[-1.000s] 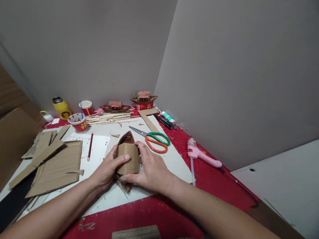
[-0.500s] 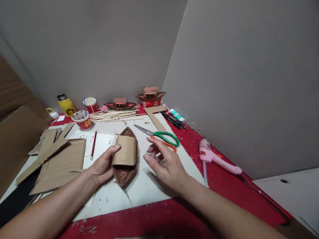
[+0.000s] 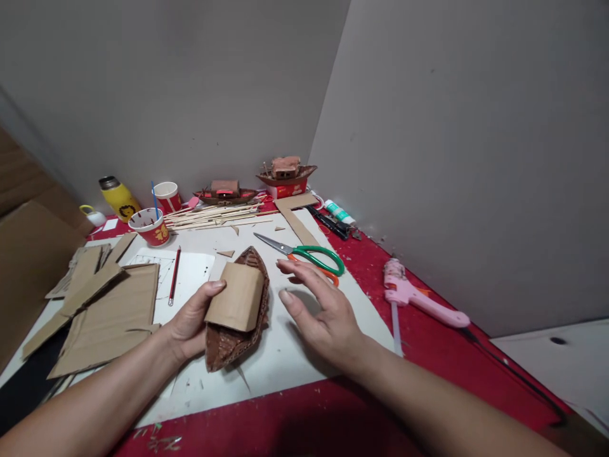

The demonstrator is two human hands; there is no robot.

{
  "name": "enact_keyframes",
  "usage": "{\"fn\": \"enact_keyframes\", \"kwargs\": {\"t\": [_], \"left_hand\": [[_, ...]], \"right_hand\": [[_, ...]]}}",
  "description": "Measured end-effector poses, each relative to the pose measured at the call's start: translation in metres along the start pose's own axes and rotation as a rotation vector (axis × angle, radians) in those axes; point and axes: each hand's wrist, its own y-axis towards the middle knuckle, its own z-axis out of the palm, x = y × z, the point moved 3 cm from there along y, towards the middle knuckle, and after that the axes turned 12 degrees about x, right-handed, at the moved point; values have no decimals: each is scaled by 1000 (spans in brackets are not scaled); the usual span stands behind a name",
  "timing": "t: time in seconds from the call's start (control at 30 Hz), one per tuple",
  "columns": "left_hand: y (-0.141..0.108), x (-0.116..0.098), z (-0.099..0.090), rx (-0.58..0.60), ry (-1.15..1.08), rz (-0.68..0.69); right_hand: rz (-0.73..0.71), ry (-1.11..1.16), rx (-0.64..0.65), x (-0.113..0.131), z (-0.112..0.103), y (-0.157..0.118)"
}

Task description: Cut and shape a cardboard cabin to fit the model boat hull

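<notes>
My left hand (image 3: 194, 317) grips a small brown model boat (image 3: 233, 349) from its left side, thumb on top and the other fingers hidden beneath. Over the boat's middle sits a curved tan cardboard canopy (image 3: 236, 296), and my thumb presses on its left edge. The hull is tilted, its far end pointing up and right. To the right of the boat, apart from it, my right hand (image 3: 323, 314) is open with fingers and thumb spread, holding nothing. Just beyond that hand lie green- and orange-handled scissors (image 3: 304, 254), partly covered by its fingers.
A pink glue gun (image 3: 419, 298) lies at right, its cord trailing off. Cardboard pieces (image 3: 114, 311) and a pencil (image 3: 176, 276) are at left. Farther back stand paper cups (image 3: 155, 235), a yellow bottle (image 3: 118, 198), thin sticks (image 3: 214, 217) and two finished-looking model boats (image 3: 285, 174).
The boat has turned, its near end swinging left, and tilted in my left hand. My right hand's fingers have spread wider apart. The view has shifted slightly.
</notes>
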Motion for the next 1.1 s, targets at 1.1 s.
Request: {"fn": "enact_keyframes", "kwargs": {"t": [1.1], "left_hand": [[2, 22, 22, -203, 514, 191]], "right_hand": [[-207, -141, 312, 30, 14, -9]]}}
